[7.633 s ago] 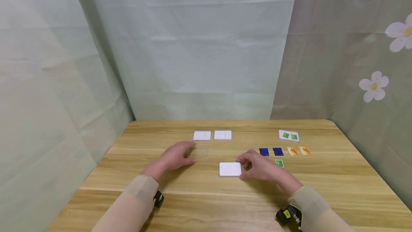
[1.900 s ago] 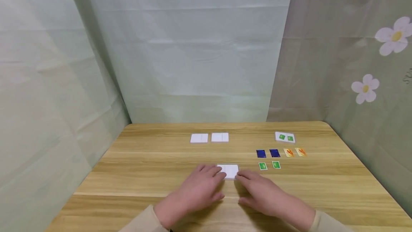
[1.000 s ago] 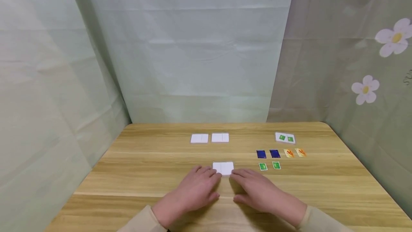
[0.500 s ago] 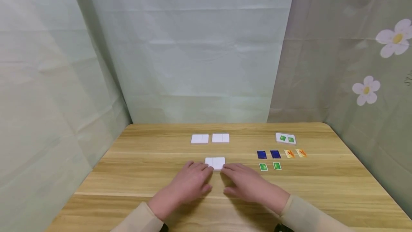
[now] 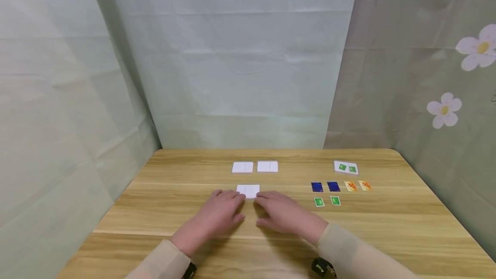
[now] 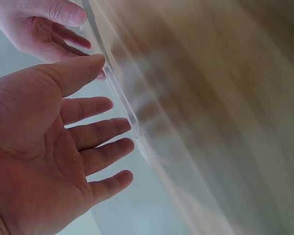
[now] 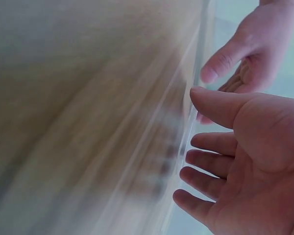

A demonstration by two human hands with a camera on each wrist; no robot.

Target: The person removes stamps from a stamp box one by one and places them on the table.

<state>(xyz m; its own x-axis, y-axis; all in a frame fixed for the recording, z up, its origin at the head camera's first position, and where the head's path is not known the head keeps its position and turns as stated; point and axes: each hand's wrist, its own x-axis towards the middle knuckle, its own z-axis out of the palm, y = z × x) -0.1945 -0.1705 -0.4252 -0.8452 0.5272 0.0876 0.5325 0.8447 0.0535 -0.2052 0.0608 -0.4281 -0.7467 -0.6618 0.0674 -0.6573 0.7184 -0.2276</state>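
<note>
A white card (image 5: 248, 189) with a faint dividing line lies flat on the table, in the middle. My left hand (image 5: 220, 211) has its fingertips at the card's near left corner. At the near right corner are the fingertips of my right hand (image 5: 283, 212). Both hands have relaxed, spread fingers and are curled round nothing. In the left wrist view the left hand (image 6: 63, 142) shows its palm, thumb close over the tabletop. The right wrist view shows the right hand (image 7: 245, 156) in the same way, fingertips near the table surface.
Two similar white cards (image 5: 242, 167) lie behind. At the back right is a white card (image 5: 346, 167) bearing two small green squares. Before it lie two dark blue squares (image 5: 317, 187), two orange-and-yellow squares (image 5: 350, 186) and two green squares (image 5: 319, 202). Cloth hangs round the wooden table (image 5: 186, 171).
Earlier my left hand was at a clear plate and my right hand at the white card. Since then both hands have come to the card, and it has slid left and away from me.
</note>
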